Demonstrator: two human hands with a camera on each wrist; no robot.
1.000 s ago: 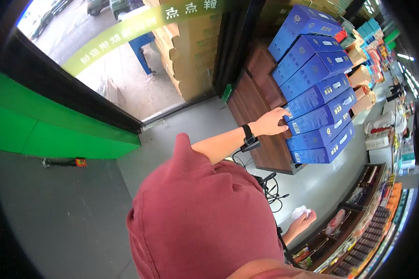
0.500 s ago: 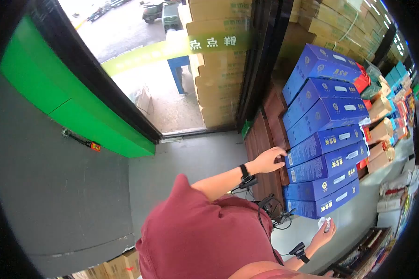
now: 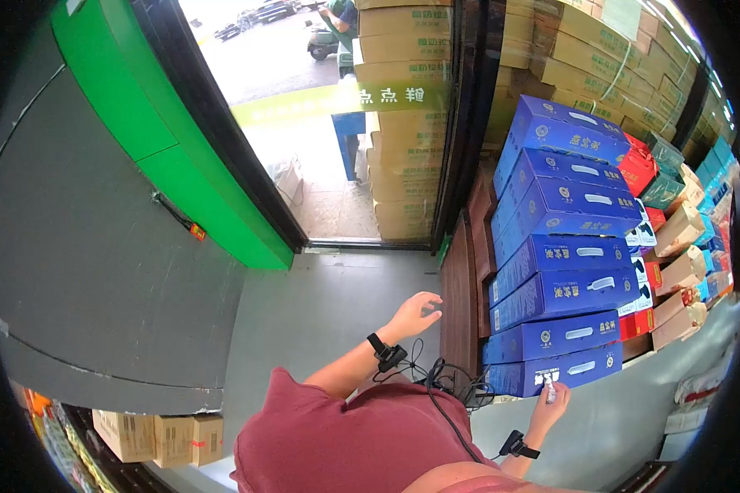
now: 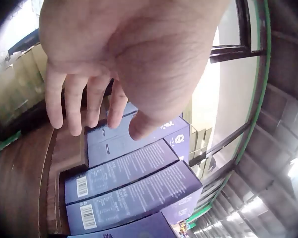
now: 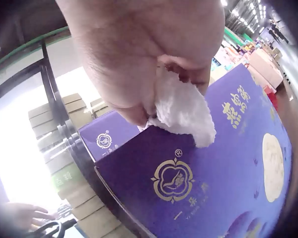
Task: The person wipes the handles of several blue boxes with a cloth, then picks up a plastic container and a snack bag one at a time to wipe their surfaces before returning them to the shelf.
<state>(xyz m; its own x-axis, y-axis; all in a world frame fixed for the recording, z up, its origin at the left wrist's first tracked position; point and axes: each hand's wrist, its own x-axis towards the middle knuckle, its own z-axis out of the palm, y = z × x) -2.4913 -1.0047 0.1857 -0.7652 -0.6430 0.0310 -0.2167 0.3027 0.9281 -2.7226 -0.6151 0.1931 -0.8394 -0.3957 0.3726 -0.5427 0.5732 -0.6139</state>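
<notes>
My right hand [image 3: 548, 408] grips a crumpled white tissue [image 5: 185, 108] over the nearest blue gift box [image 3: 580, 370]. In the right wrist view the tissue's loose end overlaps the box's top, beside its gold emblem [image 5: 173, 181]. The left hand [image 3: 415, 316] holds nothing; its fingers are spread and loosely bent beside the brown wooden stand [image 3: 460, 287]. More blue boxes [image 3: 563, 292] stand in a row along that stand. From the left wrist, the palm [image 4: 139, 54] shows with fingertips [image 4: 75, 130] hanging over the stand and boxes [image 4: 134, 193].
Black cables [image 3: 444, 382] hang between my body and the stand. A glass door [image 3: 321, 164] with a dark frame is ahead, cartons [image 3: 403, 140] stacked behind it. Red bags [image 3: 637, 164] and tan bags [image 3: 678, 275] stand right of the boxes. Small cartons [image 3: 173, 440] sit at lower left.
My left hand has drawn back from the box ends toward my body. The right hand has come up with the tissue to the nearest box. The view has turned toward the door.
</notes>
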